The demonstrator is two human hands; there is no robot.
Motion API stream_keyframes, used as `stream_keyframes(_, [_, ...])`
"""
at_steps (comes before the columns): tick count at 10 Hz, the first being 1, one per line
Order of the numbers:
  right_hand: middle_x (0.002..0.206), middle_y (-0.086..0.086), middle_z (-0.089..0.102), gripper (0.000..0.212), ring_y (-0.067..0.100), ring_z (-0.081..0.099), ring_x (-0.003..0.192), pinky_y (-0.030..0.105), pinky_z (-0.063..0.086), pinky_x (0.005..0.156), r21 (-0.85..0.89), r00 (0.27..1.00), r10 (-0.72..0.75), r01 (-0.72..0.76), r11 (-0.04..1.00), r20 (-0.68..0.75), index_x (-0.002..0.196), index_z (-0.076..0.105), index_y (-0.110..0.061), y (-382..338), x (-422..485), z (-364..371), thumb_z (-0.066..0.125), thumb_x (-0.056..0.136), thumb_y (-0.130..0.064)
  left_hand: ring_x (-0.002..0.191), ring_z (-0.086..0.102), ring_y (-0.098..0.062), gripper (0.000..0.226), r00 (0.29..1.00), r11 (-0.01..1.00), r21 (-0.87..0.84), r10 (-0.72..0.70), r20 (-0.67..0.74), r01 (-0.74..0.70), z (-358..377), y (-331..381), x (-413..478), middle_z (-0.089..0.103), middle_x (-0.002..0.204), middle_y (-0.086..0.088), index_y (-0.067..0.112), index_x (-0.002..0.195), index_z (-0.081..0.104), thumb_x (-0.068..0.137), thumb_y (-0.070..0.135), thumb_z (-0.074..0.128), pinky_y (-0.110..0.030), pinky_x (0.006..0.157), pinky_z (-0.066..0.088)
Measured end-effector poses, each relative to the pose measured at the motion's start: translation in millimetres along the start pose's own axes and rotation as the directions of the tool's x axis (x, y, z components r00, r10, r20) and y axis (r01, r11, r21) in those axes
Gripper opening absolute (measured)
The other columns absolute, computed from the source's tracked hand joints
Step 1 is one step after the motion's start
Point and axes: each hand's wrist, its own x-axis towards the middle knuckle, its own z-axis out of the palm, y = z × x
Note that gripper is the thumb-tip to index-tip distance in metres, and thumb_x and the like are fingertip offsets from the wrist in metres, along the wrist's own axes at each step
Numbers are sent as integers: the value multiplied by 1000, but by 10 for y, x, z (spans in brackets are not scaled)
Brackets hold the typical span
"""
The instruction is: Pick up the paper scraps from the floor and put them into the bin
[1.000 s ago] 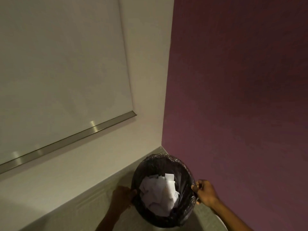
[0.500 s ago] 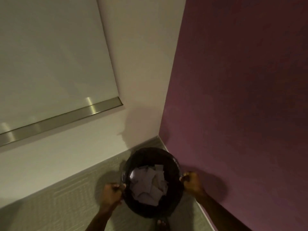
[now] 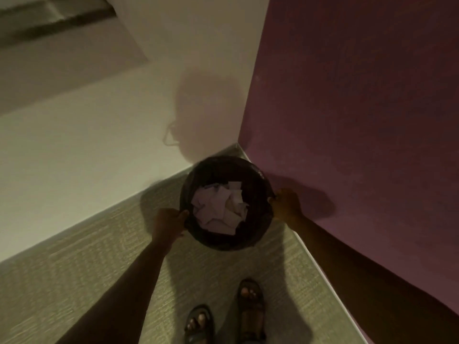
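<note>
A round bin (image 3: 258, 184) lined with a black bag stands in the corner where the white wall meets the maroon wall. White crumpled paper scraps (image 3: 219, 207) fill its inside. My left hand (image 3: 170, 223) grips the bin's left rim, fingers curled over the edge. On the opposite side, my right hand (image 3: 285, 204) grips the right rim close to the maroon wall. Both arms are stretched out towards the bin.
The grey-green carpet (image 3: 82, 274) spreads to the left and front. My two sandalled feet (image 3: 223, 316) stand just behind the bin. The white wall (image 3: 87, 157) is at the left, the maroon wall (image 3: 360, 120) at the right.
The bin has gone further from me and lower, into the corner, with both hands still on its rim. The view has tilted down; my arms and feet now show.
</note>
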Motion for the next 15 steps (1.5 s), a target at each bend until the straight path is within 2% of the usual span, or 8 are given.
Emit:
stream_keyframes(3, [110, 22, 69, 29, 36, 66, 102, 37, 51, 81, 5, 1000, 17, -17, 1000, -5, 104, 70, 0, 170, 651, 488, 65, 86, -22, 63, 71, -36, 30, 997, 987, 145, 73, -38, -67, 482, -244, 816, 70, 70, -25, 6, 61, 63, 88, 18, 68, -56, 63, 59])
stream_keyframes(5, [110, 23, 68, 35, 35, 66, 103, 37, 51, 82, 10, 999, 36, -36, 999, 19, 108, 67, 3, 317, 794, 628, 64, 87, -24, 59, 71, -34, 32, 993, 981, 174, 96, -68, -83, 611, -365, 993, 69, 64, -24, 11, 55, 65, 84, 23, 70, -51, 66, 61])
stream_keyframes(8, [109, 26, 68, 30, 36, 66, 103, 39, 51, 84, -5, 1000, -10, 10, 1000, 5, 104, 68, 8, 376, 871, 763, 65, 86, -16, 65, 70, -37, 26, 989, 964, 242, 128, -75, -107, 687, -387, 1094, 70, 69, -24, -3, 68, 69, 83, 19, 71, -52, 66, 59])
stream_keyframes(10, [111, 21, 69, 31, 32, 67, 104, 29, 46, 73, 15, 1000, 11, -12, 1000, 22, 109, 67, 4, 331, 883, 815, 65, 87, -18, 65, 71, -37, 28, 997, 974, 219, 68, -24, -61, 656, -527, 1156, 70, 70, -22, 1, 65, 66, 85, 20, 70, -53, 68, 60])
stream_keyframes(11, [117, 21, 66, 37, 34, 64, 108, 28, 44, 75, -23, 999, 8, -7, 1000, 53, 115, 63, 2, 205, 722, 744, 64, 89, -24, 82, 68, -38, 36, 994, 936, 342, 104, -39, -84, 649, -588, 1073, 69, 83, -24, -1, 75, 66, 88, 32, 65, -51, 79, 56])
stream_keyframes(12, [121, 21, 63, 41, 36, 60, 113, 35, 47, 87, -69, 996, -85, 83, 994, -26, 120, 60, 0, 45, 457, 648, 59, 93, -31, 104, 59, -37, 39, 973, 877, 459, 210, -99, -142, 680, -576, 850, 64, 106, -23, -3, 101, 63, 91, 34, 59, -48, 90, 49])
stream_keyframes(13, [137, 25, 52, 52, 40, 47, 129, 42, 39, 106, -191, 920, -358, 328, 925, -157, 134, 50, 0, -146, -15, 593, 44, 99, -38, 116, 51, -35, 38, 854, 707, 572, 520, -20, -416, 760, -505, 391, 56, 122, -18, 3, 124, 49, 97, 29, 49, -47, 98, 44])
stream_keyframes(15, [148, 25, 43, 57, 37, 37, 141, 47, 31, 117, -320, 794, -581, 512, 797, -180, 141, 44, 3, -167, -455, 713, 30, 102, -37, 145, 23, -35, 56, 643, 363, 713, 749, 159, -600, 865, -475, 174, 27, 154, -24, -2, 147, 25, 101, 26, 41, -51, 116, 27])
